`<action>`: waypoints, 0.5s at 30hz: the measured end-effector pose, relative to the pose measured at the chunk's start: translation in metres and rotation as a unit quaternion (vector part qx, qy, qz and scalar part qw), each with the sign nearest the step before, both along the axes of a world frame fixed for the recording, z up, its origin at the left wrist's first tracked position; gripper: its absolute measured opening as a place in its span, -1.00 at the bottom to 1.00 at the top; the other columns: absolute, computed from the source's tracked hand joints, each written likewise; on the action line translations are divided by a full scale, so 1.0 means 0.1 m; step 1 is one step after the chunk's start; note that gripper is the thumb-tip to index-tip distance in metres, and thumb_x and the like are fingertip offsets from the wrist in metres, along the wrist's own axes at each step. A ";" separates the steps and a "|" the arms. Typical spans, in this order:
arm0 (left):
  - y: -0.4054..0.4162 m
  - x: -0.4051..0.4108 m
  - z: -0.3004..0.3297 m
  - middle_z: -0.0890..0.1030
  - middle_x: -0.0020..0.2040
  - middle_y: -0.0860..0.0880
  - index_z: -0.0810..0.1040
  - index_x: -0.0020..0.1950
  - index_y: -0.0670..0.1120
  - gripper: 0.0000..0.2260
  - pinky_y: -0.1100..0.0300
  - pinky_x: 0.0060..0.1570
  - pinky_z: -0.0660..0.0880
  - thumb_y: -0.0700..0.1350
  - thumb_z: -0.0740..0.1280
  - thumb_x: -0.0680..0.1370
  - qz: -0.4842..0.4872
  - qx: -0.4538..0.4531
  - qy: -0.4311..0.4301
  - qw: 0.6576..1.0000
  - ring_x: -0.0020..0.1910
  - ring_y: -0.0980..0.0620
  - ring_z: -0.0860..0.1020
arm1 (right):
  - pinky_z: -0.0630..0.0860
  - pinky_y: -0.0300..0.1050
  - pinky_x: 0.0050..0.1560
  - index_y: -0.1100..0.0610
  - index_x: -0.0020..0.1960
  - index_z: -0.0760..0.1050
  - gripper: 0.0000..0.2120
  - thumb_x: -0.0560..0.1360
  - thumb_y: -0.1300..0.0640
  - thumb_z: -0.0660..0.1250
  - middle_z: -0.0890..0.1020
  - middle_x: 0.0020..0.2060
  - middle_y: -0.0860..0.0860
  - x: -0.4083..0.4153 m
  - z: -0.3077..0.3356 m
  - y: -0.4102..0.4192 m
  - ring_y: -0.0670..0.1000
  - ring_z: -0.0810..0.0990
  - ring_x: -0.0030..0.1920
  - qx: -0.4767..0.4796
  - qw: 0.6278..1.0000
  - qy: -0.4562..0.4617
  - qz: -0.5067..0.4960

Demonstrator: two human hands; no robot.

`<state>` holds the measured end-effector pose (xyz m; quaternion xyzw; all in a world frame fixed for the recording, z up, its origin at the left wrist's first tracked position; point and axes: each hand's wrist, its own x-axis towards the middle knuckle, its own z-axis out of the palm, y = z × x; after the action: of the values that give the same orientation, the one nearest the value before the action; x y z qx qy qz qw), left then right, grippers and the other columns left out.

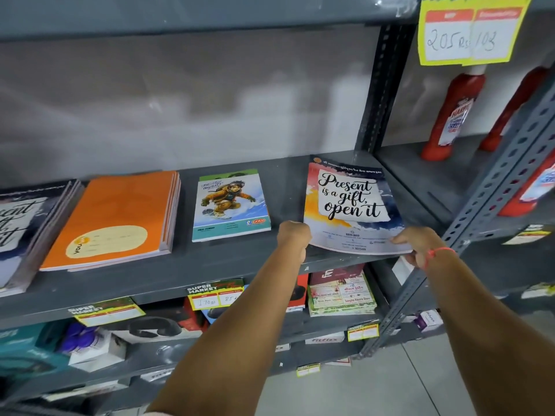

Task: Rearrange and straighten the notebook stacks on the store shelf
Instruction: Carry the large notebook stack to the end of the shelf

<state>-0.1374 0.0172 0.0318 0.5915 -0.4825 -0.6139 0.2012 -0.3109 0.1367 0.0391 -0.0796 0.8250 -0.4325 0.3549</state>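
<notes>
While both hands are gripping its near corners, left hand (292, 235) and right hand (419, 244), the notebook (350, 205) is sitting right of middle on the shelf (228, 262).

So the grey metal shelf (228, 265) in front of me has four lots of notebooks lying flat on it. Far left is a stack with a dark lettered cover (27, 232), partly cut off. Just beside it sits the orange stack (117, 217), edges a bit fanned out. Then the snowboarder notebook (229, 204) sits on its own, with bare shelf on both sides. On the right is the "Present is a gift, open it" notebook (350, 202), its near edge hanging over the shelf's front lip.
</notes>
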 end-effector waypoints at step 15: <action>-0.32 1.37 0.61 0.59 0.02 -0.38 0.54 0.05 -0.39 -0.78 0.28 -0.37 0.29 -0.42 0.19 0.46 0.076 -0.146 0.051 0.985 -0.27 -0.07 0.46 | 0.26 -0.50 -0.70 0.16 -0.35 0.32 -0.70 0.44 0.44 0.29 0.43 -0.26 0.08 1.13 0.63 -0.65 -0.07 0.31 -0.36 -0.191 0.979 -0.065 0.036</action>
<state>-0.0008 -0.0150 0.0924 0.5589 -0.5096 -0.5493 0.3553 -0.1977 0.0719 0.1023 -0.1471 0.6994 -0.5731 0.4009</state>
